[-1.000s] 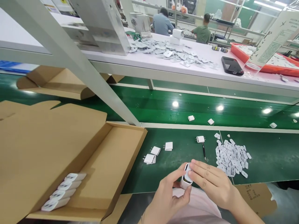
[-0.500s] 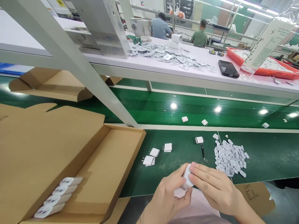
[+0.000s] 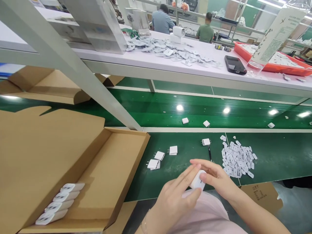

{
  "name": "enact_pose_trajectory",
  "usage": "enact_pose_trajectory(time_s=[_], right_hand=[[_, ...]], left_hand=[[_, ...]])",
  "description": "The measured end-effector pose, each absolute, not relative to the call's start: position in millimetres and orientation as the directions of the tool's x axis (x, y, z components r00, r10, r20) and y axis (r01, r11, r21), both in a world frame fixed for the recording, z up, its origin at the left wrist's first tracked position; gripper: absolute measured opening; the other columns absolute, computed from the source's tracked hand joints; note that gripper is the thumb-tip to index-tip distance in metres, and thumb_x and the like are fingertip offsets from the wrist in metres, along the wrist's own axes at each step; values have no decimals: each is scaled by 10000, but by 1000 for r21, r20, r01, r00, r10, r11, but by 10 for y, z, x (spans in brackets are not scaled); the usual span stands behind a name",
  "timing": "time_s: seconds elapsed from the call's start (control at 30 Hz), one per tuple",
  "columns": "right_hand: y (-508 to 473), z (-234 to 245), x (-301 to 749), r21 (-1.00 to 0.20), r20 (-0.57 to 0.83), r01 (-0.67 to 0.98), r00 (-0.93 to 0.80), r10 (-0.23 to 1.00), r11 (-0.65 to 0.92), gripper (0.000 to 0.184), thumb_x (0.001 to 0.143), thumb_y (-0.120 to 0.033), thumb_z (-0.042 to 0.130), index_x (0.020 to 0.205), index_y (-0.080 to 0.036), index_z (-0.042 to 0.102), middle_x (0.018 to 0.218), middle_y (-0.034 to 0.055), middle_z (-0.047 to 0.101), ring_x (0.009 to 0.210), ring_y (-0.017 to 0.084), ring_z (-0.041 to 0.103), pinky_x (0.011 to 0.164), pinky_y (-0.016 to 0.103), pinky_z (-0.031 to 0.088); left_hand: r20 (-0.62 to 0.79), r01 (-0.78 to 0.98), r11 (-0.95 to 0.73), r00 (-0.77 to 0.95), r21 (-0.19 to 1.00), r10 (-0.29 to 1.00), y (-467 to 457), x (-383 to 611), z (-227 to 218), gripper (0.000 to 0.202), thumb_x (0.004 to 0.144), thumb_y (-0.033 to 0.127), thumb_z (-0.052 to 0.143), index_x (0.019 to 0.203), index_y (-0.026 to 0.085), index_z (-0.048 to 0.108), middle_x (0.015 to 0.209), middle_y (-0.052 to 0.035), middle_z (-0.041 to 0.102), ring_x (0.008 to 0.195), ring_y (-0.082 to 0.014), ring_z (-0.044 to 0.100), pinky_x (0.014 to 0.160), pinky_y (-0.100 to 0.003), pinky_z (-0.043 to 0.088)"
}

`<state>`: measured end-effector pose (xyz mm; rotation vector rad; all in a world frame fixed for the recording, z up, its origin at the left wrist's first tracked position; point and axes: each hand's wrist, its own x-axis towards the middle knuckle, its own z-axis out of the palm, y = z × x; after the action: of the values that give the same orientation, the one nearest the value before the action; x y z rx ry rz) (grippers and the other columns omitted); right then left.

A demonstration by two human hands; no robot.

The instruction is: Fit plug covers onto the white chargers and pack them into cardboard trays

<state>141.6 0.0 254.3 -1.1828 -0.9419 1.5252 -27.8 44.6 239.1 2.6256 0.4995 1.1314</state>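
Note:
Between my two hands, over the front edge of the green bench, is a white charger point(image 3: 198, 180). My left hand point(image 3: 176, 195) grips it from the left, fingers along its upper side and thumb below. My right hand point(image 3: 216, 177) is closed on its other side, with the thumb pressed on the face. A small dark slot shows on that face. Beyond my hands, a white plug charger point(image 3: 206, 142) lies by a black pen-like tool point(image 3: 210, 152). To the right is a heap of small white plastic plates point(image 3: 237, 159). More plug chargers point(image 3: 153, 164) lie to the left.
An open cardboard box point(image 3: 131, 165) on the left holds a row of white chargers point(image 3: 59, 205). A slanted metal post point(image 3: 97, 92) rises behind it. Loose chargers point(image 3: 185, 120) lie on the green belt. The raised shelf carries a phone point(image 3: 235, 65) and a red tray point(image 3: 275, 66). Two people sit beyond.
The charger has been turned in my hands, so a face with a slot now shows. My right fingers moved from its face to behind it, thumb in front. The view shifted slightly.

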Motion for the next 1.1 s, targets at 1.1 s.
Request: enact_pose_trajectory(time_s=[1.1], right_hand=[[-68,2475,1359,-979,55,200,80,995,38,346,923,-299,432,1251,-292,541,1230,56,594,1166,193,501,991,398,415]], left_hand=[[-111,-119,170,391,978,914,392,-72,2255,218,759,279,662,967,214,663,869,-32,547,769,-147,547,713,-262,529]])
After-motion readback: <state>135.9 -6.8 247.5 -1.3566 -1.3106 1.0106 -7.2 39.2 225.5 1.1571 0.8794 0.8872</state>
